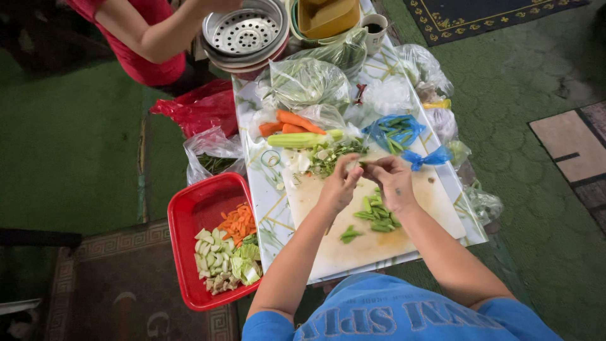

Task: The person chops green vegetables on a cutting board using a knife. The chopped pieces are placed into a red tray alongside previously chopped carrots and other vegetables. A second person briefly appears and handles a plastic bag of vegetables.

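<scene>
My left hand and my right hand meet above a pale cutting board and pinch a small green bean piece between their fingertips. Below the hands, a pile of cut green bean pieces lies on the board, with a stray piece nearer me. Chopped greens and white bits sit at the board's far edge. Beyond them lie carrots and a pale green stalk. A blue plastic bag holding whole beans lies to the right of the hands.
A red tub with chopped carrot, cabbage and other vegetables sits on the floor to the left. Clear plastic bags of produce crowd the low table's far end, with stacked metal steamer pans, a yellow container and a mug. Another person in red reaches toward the pans.
</scene>
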